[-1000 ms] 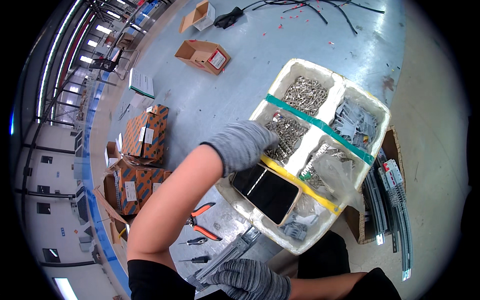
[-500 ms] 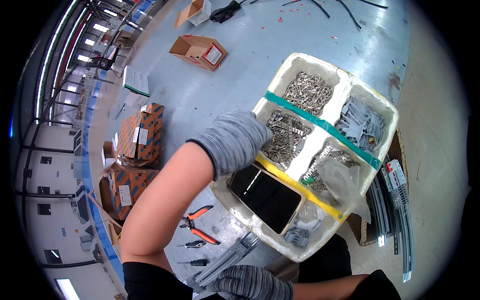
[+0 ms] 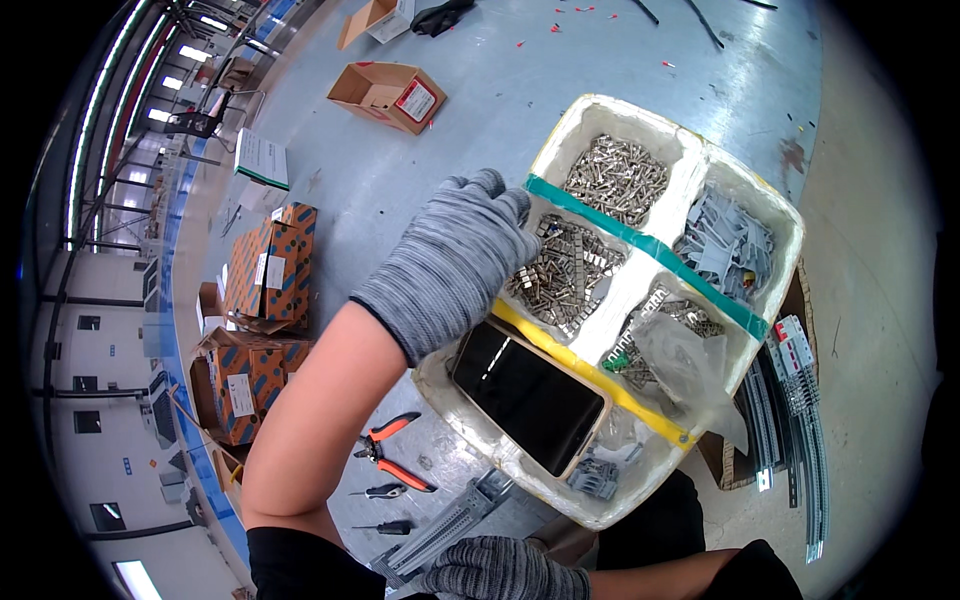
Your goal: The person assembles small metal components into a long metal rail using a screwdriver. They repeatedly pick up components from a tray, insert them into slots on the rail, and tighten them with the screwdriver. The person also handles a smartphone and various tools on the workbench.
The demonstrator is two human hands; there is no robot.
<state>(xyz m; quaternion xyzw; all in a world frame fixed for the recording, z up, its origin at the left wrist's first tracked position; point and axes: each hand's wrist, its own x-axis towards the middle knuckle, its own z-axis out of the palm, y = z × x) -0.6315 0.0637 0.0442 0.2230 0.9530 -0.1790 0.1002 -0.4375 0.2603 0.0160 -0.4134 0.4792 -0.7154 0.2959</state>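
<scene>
A white foam box [image 3: 616,528] has compartments of small metal parts. My left hand [image 3: 450,260], in a grey striped glove, is at its left wall, beside a compartment of metal screws and clamp pieces [image 3: 565,275]. Its fingers are curled; whatever they hold is hidden. My right hand [image 3: 505,570], gloved alike, has its fingers closed at the lower end of a slotted metal rail [image 3: 455,522]. A phone [image 3: 530,400] lies face up in the box's near section, beside grey plastic pieces [image 3: 594,478]. Other compartments hold screws [image 3: 617,180], grey plastic parts [image 3: 722,245] and a clear bag [image 3: 680,355].
Orange-handled pliers [image 3: 400,470] and two screwdrivers [image 3: 385,491] lie left of the rail. Orange patterned cartons [image 3: 270,270] stand at the left, an open cardboard box [image 3: 385,97] farther off. More metal rails [image 3: 800,400] lean beside the foam box at right.
My left hand has lifted from the metal-parts compartment and moved up and slightly left to the box's wall. My right hand stays by the rail.
</scene>
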